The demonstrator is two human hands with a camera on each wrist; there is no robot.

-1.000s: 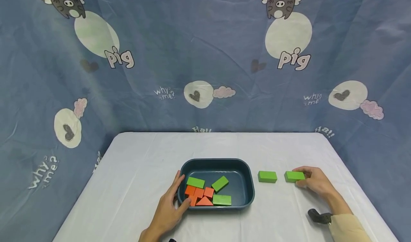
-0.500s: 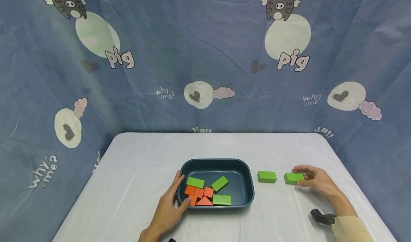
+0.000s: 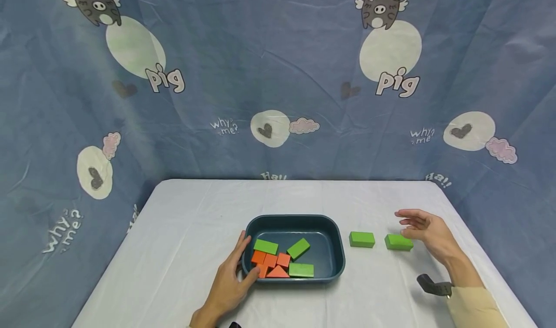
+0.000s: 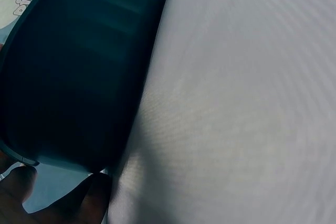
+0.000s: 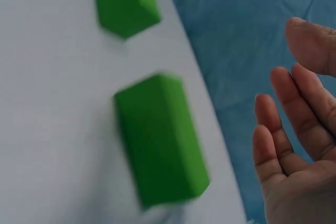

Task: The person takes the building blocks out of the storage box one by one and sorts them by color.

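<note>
green block [image 3: 398, 242] lies flat on the white worktop [image 3: 182, 231] just beside the right hand [image 3: 427, 231], fingers relaxed and holding nothing, while the left hand [image 3: 228, 284] grips the dark tray [image 3: 339, 250] rim.

A green block [image 3: 398, 242] – rectangular, lying flat on the white table, just right of a matching block [image 3: 362, 239]
</note>
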